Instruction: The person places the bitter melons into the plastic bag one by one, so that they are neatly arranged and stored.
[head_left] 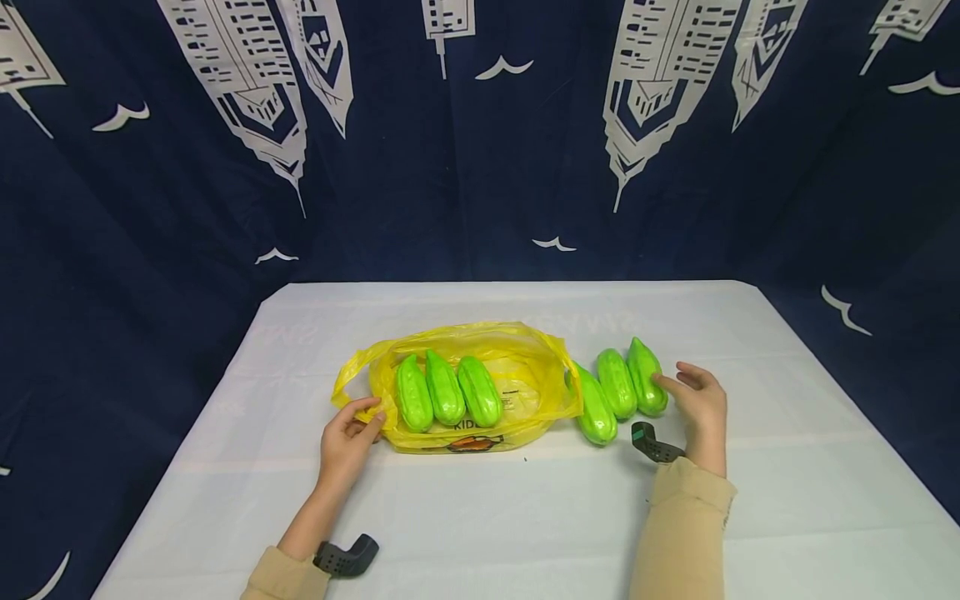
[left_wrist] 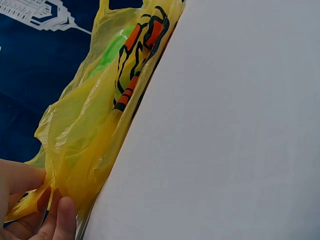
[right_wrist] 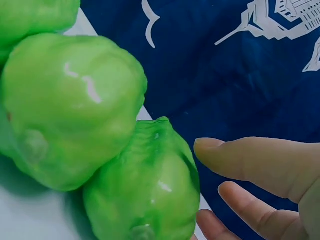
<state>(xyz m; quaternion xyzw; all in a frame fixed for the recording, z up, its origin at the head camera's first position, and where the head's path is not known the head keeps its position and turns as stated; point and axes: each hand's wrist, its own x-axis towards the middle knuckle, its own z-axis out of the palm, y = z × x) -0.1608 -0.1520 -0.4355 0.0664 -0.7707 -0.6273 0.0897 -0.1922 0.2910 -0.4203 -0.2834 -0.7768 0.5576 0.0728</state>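
A yellow plastic bag (head_left: 532, 421) lies spread on the table with its mouth open and a carrot print on its near side. Three glossy green gourds (head_left: 457, 390) lie side by side inside it. My left hand (head_left: 351, 437) pinches the bag's left edge between thumb and fingers; the left wrist view shows the gathered plastic (left_wrist: 75, 165). Beside the bag's right end lie three more green gourds (head_left: 617, 383). My right hand (head_left: 699, 408) is at the rightmost gourd (right_wrist: 145, 195), thumb and fingers spread beside it. Whether a fingertip touches it, I cannot tell.
White cloth covers the table (head_left: 480, 525), which ends in cut corners at the back. Behind it hangs a dark blue curtain (head_left: 465, 183) with white building prints. A black wrist mount (head_left: 347, 557) sits on the left wrist, another (head_left: 656, 443) on the right.
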